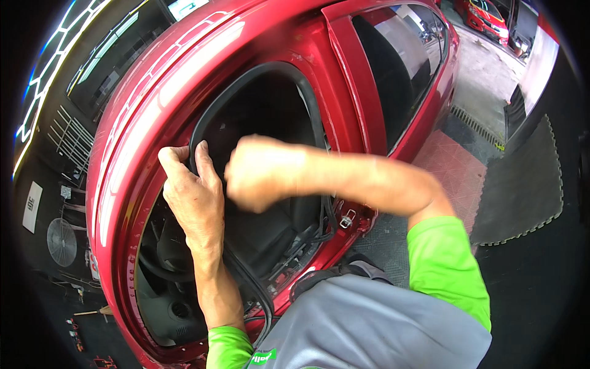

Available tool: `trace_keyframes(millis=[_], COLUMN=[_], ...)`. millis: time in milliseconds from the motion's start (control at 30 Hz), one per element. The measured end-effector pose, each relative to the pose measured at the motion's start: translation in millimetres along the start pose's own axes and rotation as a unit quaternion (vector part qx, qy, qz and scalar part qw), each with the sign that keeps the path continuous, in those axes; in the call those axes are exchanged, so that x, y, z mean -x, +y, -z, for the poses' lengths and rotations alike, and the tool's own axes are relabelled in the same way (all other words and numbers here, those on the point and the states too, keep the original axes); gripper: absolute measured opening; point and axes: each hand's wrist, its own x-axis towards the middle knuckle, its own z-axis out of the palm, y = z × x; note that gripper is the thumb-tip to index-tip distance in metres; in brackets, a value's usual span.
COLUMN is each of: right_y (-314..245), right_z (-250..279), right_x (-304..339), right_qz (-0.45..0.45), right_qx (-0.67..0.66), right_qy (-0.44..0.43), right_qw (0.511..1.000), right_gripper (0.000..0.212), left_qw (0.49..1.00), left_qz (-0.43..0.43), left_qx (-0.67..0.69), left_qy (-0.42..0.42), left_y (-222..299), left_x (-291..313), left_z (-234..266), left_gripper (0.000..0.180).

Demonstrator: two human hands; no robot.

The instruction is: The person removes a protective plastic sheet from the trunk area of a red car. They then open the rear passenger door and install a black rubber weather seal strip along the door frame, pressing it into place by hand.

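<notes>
A black rubber door seal [275, 66] runs along the upper edge of a red car's door opening. My left hand [198, 203] pinches the seal between thumb and fingers at the upper left of the opening. Just right of it, my right hand [261, 175] is balled into a fist and blurred by motion; nothing shows in it. Lower down, a loose length of the seal [253, 286] hangs below my left forearm across the opening. Some of the seal behind my hands is hidden.
The red car roof [153, 80] curves along the left. Inside are a dark seat [270, 230] and a steering wheel [161, 267]. A rear door [359, 80] stands at the right. Floor mats [522, 184], a fan [62, 242] and another red car [482, 21] are farther off.
</notes>
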Motion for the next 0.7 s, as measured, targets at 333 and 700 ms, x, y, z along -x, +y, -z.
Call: trace_keyframes(millis=[333, 700], right_y=[87, 27], right_z=[-9, -74], right_x=[28, 13], right_qz=[-0.125, -0.123], right_qx=[0.060, 0.020], right_qy=[0.029, 0.772], right_qw=[0.990, 0.624], right_gripper=[0.028, 0.041], left_qw=[0.999, 0.999], left_qz=[-0.025, -0.016], left_qx=[0.039, 0.028], left_qy=[0.009, -0.041], left_y=[6, 7], left_x=[-1, -2], left_z=[-4, -4], left_gripper=[0.023, 0.026])
